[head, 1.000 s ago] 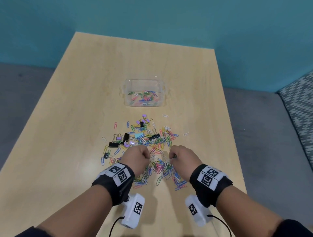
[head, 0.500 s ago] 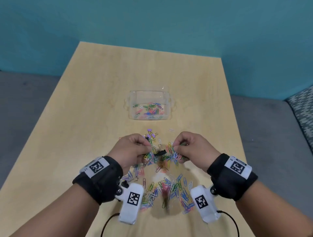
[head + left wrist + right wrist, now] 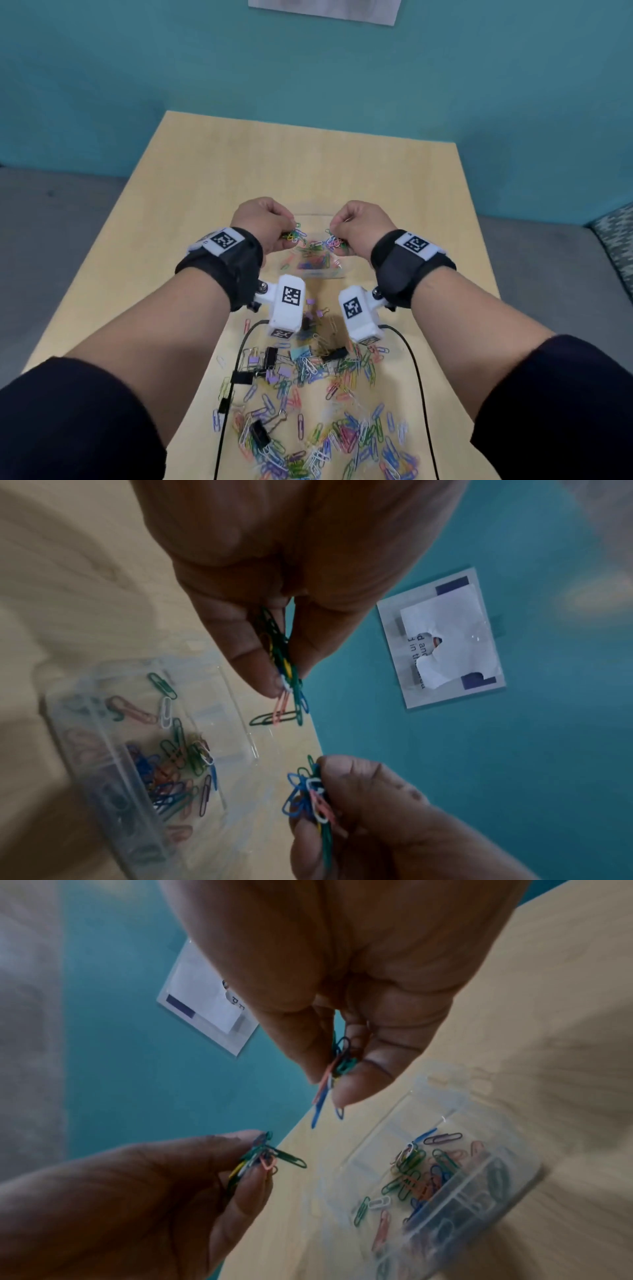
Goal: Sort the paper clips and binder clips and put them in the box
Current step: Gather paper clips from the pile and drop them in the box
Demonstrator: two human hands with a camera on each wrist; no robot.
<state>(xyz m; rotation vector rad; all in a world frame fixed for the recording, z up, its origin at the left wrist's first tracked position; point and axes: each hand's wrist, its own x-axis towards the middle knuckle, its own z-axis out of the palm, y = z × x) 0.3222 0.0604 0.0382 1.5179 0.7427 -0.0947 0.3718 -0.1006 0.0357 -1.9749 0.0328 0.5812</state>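
We hold both hands, left (image 3: 265, 219) and right (image 3: 356, 222), above the clear box (image 3: 320, 272), each pinching a paper-clip bunch (image 3: 282, 653), poised to drop them in.

Clear glossy plastic box (image 3: 317, 270) on matt wood table (image 3: 308, 164).

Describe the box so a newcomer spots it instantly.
Start at the light wooden table against the teal wall. Past the heap of loose clips, under both raised hands, sits the box. It is the only container there: small, clear plastic, open on top, with coloured paper clips in it and no binder clips visible.
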